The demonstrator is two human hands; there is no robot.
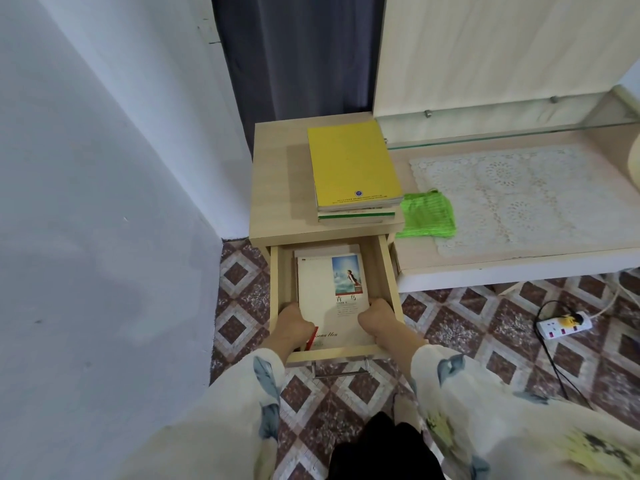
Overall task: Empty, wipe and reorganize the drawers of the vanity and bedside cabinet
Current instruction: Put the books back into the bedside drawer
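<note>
**A:** Starting from the left, what is the left hand point(292, 325) doing?

**B:** It is down inside the open drawer point(275, 282) of the bedside cabinet point(280, 181). Its fingers are curled round the left edge of the drawer pile point(332, 292), which has a cream paperback with a small picture on top. The fingertips go down beside the books, out of sight.

**A:** And the right hand point(379, 322)?

**B:** It does the same on the right edge, curled and clasping, so the pile is held between the two hands. I cannot tell whether the pile is resting on the drawer floor or just off it.

**A:** So how far along is the job?

**B:** Partway, I would say. A yellow book stack point(349, 164) lies on top of the cabinet, so some of the contents are out. The pile in the drawer could be coming out or going back in, and one view does not settle that.

**A:** Has it been wiped?

**B:** I cannot tell. The green cloth point(427, 214) lies unheld on the vanity desk point(485, 268), just right of the yellow stack and overlapping the lace mat point(519, 195).

**A:** What is left to do?

**B:** At the least, the books on the cabinet top need to go back in the drawer and the drawer needs closing. No vanity drawer is in view, so I cannot tell whether those are done. A power strip point(562, 327) sits on the tiled floor at the far right.
</note>
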